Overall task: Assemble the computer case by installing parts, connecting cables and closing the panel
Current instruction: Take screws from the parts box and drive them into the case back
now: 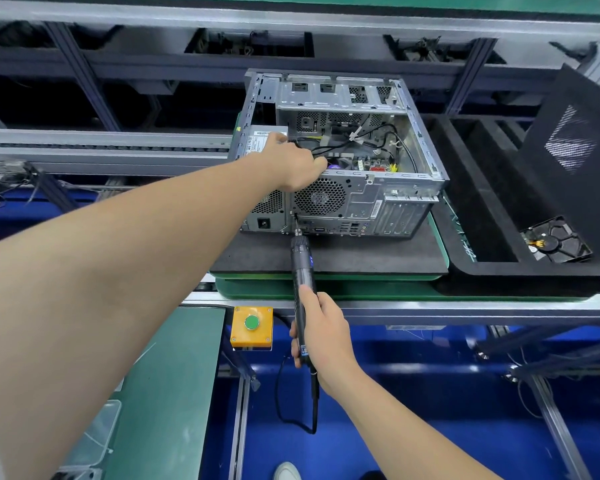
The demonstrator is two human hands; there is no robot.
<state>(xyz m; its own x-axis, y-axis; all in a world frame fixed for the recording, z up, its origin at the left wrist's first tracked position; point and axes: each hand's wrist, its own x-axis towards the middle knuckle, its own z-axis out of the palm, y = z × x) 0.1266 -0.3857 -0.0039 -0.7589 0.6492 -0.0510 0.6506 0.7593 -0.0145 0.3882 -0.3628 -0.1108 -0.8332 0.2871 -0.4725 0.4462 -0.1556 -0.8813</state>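
Observation:
An open grey computer case (388,199) lies on its side on a black foam pad (343,254), its rear panel facing me. Inside it are a motherboard and black cables (371,147). A silver power supply (260,142) sits in the case's left end. My left hand (297,164) reaches over the rear top edge and grips the case beside the power supply. My right hand (321,336) holds a black electric screwdriver (300,268) by its handle. The bit tip touches the rear panel just below the round fan grille (319,197).
The pad rests on a green pallet (326,289) on a conveyor line. A black side panel (575,157) leans at the right over a black foam tray (482,216) holding a fan (556,242). A yellow box with a green button (252,325) sits at the front rail.

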